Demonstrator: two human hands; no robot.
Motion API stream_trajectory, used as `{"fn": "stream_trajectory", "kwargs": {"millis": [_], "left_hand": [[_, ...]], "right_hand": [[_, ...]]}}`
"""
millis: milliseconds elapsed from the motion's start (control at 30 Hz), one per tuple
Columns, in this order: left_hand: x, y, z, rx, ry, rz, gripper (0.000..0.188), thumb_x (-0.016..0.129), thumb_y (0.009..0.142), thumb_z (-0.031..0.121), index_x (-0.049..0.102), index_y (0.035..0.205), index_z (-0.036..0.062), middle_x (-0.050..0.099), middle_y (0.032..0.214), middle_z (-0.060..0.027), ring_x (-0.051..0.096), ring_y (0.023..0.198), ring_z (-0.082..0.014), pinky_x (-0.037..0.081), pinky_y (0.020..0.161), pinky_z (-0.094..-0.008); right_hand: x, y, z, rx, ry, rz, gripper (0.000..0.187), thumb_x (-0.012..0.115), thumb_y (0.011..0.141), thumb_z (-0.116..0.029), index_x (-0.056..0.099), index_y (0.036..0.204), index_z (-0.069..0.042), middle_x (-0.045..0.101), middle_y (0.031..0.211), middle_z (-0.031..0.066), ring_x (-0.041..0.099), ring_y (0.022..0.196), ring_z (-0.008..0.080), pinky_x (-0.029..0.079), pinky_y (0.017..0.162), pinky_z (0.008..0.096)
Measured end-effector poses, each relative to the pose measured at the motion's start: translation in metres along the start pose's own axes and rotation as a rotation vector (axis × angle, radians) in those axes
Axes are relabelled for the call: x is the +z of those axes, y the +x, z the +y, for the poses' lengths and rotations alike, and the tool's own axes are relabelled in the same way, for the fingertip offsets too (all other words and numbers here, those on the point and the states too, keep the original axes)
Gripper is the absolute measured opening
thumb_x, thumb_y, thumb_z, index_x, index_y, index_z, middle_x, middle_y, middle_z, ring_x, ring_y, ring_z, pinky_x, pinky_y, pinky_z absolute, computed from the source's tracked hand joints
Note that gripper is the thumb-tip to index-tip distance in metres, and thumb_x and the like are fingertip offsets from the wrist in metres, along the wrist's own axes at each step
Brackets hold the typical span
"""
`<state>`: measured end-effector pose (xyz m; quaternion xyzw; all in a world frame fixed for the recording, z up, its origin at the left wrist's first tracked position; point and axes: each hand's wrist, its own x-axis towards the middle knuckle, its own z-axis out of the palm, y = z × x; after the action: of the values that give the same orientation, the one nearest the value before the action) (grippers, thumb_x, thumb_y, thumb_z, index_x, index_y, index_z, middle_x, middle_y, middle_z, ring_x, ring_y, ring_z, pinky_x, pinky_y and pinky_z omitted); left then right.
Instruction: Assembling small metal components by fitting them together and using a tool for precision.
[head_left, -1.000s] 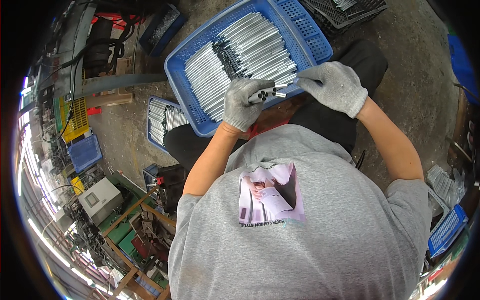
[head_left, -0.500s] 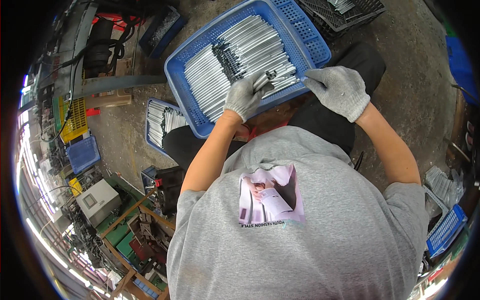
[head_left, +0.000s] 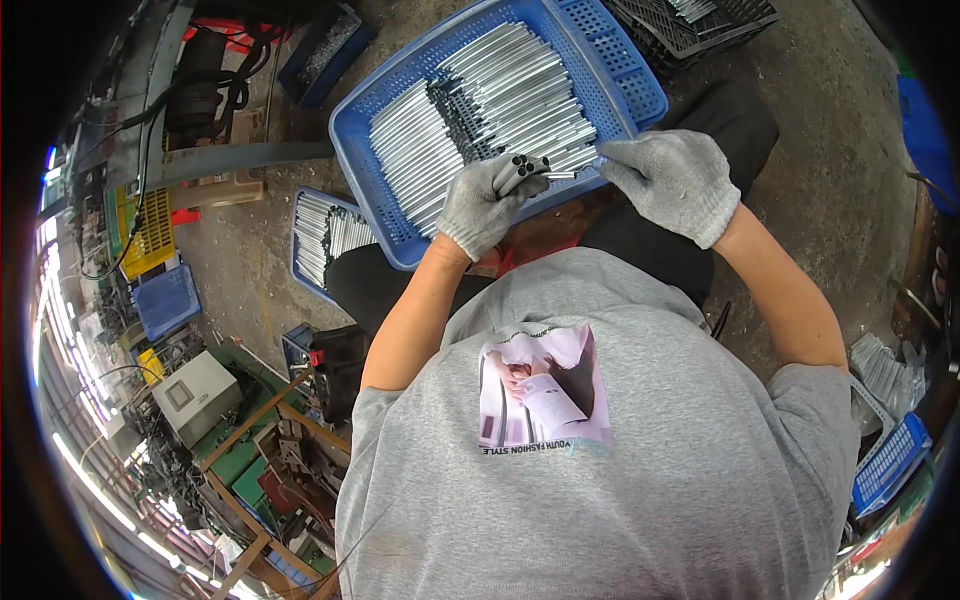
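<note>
My gloved left hand (head_left: 474,210) is closed around a small bundle of short metal tubes (head_left: 513,175), their dark open ends pointing up and to the right. It is over the near side of a large blue plastic basket (head_left: 352,178). Inside the basket lie two neat groups of silvery tubes (head_left: 520,85), with dark tube ends showing between them. Near the basket's right corner, my gloved right hand (head_left: 678,182) has thumb and fingers pressed together in a pinch. Whatever sits between those fingertips, if anything, cannot be made out.
A smaller blue basket of similar tubes (head_left: 312,250) stands at the left by my knee. Beyond the right corner is a black crate (head_left: 690,45). A dark blue bin (head_left: 325,55) stands far left, and a grey control box (head_left: 195,398) sits among machinery.
The tube bundle in my left hand has tilted so more of its open ends face up. My left hand shifted slightly down and left; my right hand moved slightly left.
</note>
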<state>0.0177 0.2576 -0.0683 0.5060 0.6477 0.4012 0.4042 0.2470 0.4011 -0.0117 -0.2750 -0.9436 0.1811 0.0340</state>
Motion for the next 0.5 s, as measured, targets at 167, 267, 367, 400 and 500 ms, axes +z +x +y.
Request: {"fn": "stream_trajectory", "kwargs": {"millis": [167, 267, 367, 400, 500], "left_hand": [[0.004, -0.001, 0.011, 0.122, 0.179, 0.112, 0.027, 0.074, 0.078, -0.002, 0.078, 0.103, 0.0071, 0.078, 0.090, -0.0050, 0.067, 0.068, -0.0182, 0.053, 0.066, -0.0303], [0.004, -0.002, 0.018, 0.192, 0.360, 0.163, 0.024, 0.080, 0.078, 0.001, 0.079, 0.102, 0.0054, 0.078, 0.092, -0.0062, 0.066, 0.068, -0.0180, 0.052, 0.067, -0.0299], [0.003, -0.002, 0.019, 0.234, 0.340, 0.171, 0.029, 0.082, 0.074, 0.002, 0.079, 0.103, 0.0063, 0.078, 0.093, -0.0073, 0.066, 0.069, -0.0208, 0.053, 0.069, -0.0320], [0.003, -0.002, 0.020, 0.249, 0.333, 0.173, 0.030, 0.082, 0.073, 0.003, 0.080, 0.103, 0.0066, 0.079, 0.094, -0.0077, 0.066, 0.070, -0.0217, 0.053, 0.070, -0.0327], [0.004, -0.004, 0.014, 0.279, 0.384, 0.197, 0.029, 0.083, 0.074, 0.003, 0.080, 0.103, 0.0071, 0.079, 0.094, -0.0073, 0.066, 0.071, -0.0212, 0.053, 0.071, -0.0323]], "right_hand": [[-0.016, 0.004, -0.009, 0.055, 0.076, -0.103, 0.018, 0.071, 0.089, -0.025, 0.081, 0.099, -0.014, 0.076, 0.081, 0.0079, 0.069, 0.066, 0.0279, 0.052, 0.063, 0.0357], [-0.022, 0.004, -0.012, 0.097, 0.193, -0.122, 0.018, 0.071, 0.089, -0.026, 0.081, 0.098, -0.014, 0.075, 0.079, 0.0083, 0.068, 0.065, 0.0283, 0.052, 0.062, 0.0363], [-0.009, 0.003, -0.006, 0.047, 0.129, 0.031, 0.017, 0.068, 0.091, -0.027, 0.080, 0.091, -0.015, 0.075, 0.075, 0.0065, 0.069, 0.063, 0.0282, 0.054, 0.061, 0.0380], [-0.007, 0.003, -0.005, 0.031, 0.107, 0.083, 0.018, 0.066, 0.092, -0.027, 0.079, 0.089, -0.015, 0.075, 0.073, 0.0058, 0.070, 0.062, 0.0282, 0.055, 0.060, 0.0385], [-0.008, 0.003, -0.006, 0.005, 0.128, -0.005, 0.017, 0.069, 0.090, -0.027, 0.080, 0.093, -0.015, 0.075, 0.075, 0.0068, 0.069, 0.063, 0.0288, 0.054, 0.061, 0.0377]]}}
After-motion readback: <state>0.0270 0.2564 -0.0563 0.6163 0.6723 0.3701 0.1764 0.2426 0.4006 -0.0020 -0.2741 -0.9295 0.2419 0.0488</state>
